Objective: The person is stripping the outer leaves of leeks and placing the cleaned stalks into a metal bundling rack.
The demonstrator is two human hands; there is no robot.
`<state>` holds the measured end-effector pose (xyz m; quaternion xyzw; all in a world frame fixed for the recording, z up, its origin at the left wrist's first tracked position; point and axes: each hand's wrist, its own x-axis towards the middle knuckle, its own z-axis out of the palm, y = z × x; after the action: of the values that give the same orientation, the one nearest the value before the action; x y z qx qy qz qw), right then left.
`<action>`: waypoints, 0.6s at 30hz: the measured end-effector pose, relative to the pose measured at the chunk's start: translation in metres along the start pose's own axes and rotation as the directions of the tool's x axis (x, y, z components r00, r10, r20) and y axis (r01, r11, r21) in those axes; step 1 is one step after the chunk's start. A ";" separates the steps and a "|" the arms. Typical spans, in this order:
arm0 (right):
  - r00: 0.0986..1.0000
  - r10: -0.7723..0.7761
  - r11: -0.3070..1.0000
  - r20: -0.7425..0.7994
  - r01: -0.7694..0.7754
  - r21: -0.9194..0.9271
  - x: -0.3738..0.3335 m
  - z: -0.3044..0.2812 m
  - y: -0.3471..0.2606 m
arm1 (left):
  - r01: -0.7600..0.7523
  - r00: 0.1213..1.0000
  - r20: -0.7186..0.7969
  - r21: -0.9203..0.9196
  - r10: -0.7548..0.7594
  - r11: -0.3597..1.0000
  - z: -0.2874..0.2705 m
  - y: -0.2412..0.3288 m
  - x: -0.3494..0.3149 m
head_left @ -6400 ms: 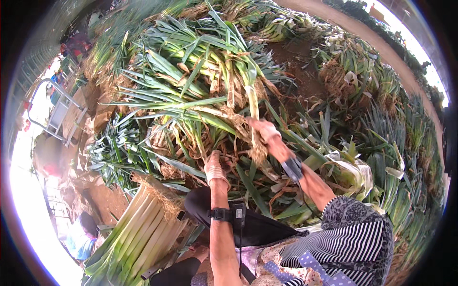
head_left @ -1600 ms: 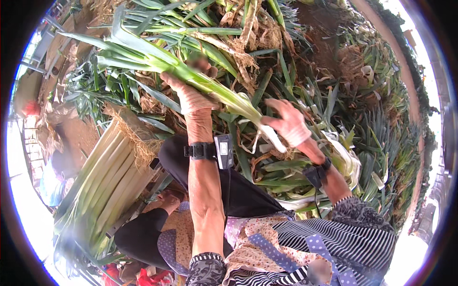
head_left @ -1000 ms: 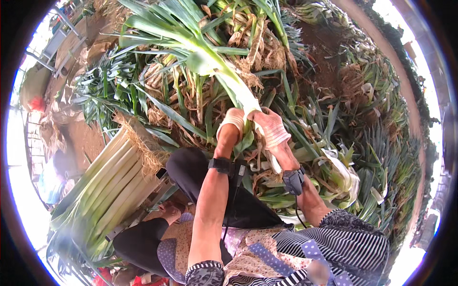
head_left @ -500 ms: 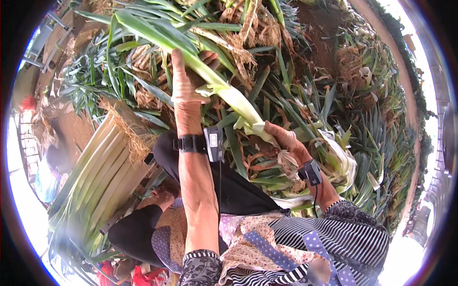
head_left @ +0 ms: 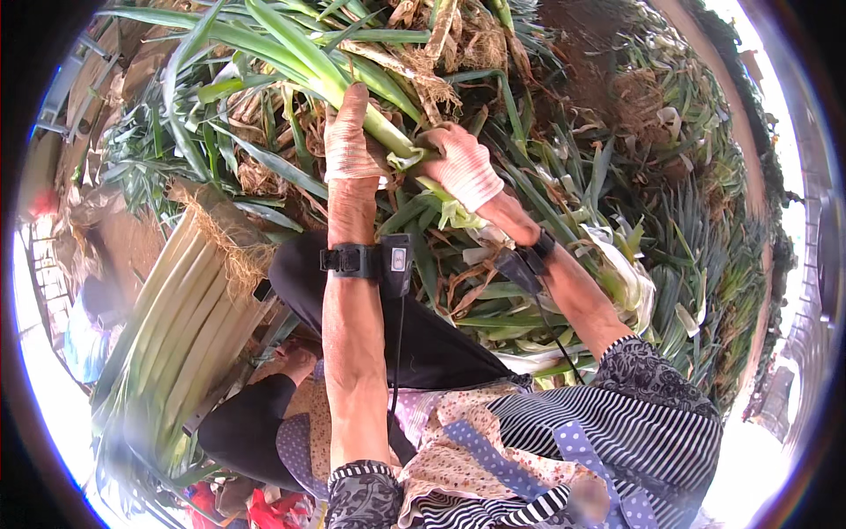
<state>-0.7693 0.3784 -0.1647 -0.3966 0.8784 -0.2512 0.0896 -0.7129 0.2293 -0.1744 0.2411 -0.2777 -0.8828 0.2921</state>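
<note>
A leek [head_left: 385, 130] lies slantwise in front of me, its green leaves pointing to the far left. My left hand [head_left: 351, 141], in a light glove, is wrapped round its stalk with the thumb along the top. Closed just below that, my right hand [head_left: 465, 165], gloved too, grips the leek where torn outer leaf shows. Pale green, ragged pieces [head_left: 454, 214] hang under the right hand; whether they are stalk or peeled leaf I cannot tell. The leek's root end is hidden.
At my left lies a row of trimmed leeks [head_left: 181, 300] with white stalks and fringed roots [head_left: 231, 247]. Uncleaned leeks [head_left: 449, 44] are heaped ahead. Stripped leaves [head_left: 626, 273] pile up at the right. My dark-trousered knee [head_left: 300, 273] is below the left hand.
My right hand has moved from the leek's lower end up and leftward to close beside the left hand. The left hand has stayed nearly in place on the stalk.
</note>
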 end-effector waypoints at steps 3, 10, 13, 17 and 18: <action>0.974 0.068 0.676 0.216 -0.204 0.708 -0.014 -0.002 -0.011 | -0.094 0.990 -0.103 0.065 0.101 0.993 -0.001 0.009 0.002; 0.713 0.026 0.919 0.701 -0.294 0.264 -0.093 -0.047 -0.009 | -0.192 0.925 -0.339 -0.033 0.170 0.981 -0.010 0.016 0.002; 0.789 0.115 0.963 0.604 -0.238 0.127 -0.133 -0.018 0.021 | -0.234 0.897 -0.376 0.044 0.233 0.971 0.005 0.012 -0.005; 0.497 0.530 0.735 0.687 -0.674 -0.080 -0.158 0.009 0.051 | -0.239 0.914 -0.329 0.041 0.239 0.970 0.012 0.016 -0.019; 0.455 0.518 0.766 0.724 -0.624 -0.156 -0.164 0.004 0.054 | -0.242 0.913 -0.329 0.045 0.243 0.969 0.009 0.018 -0.021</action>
<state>-0.6931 0.5291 -0.2032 -0.1368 0.8276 -0.0829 0.5380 -0.6967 0.2339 -0.1515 0.3504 -0.2540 -0.7860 0.4415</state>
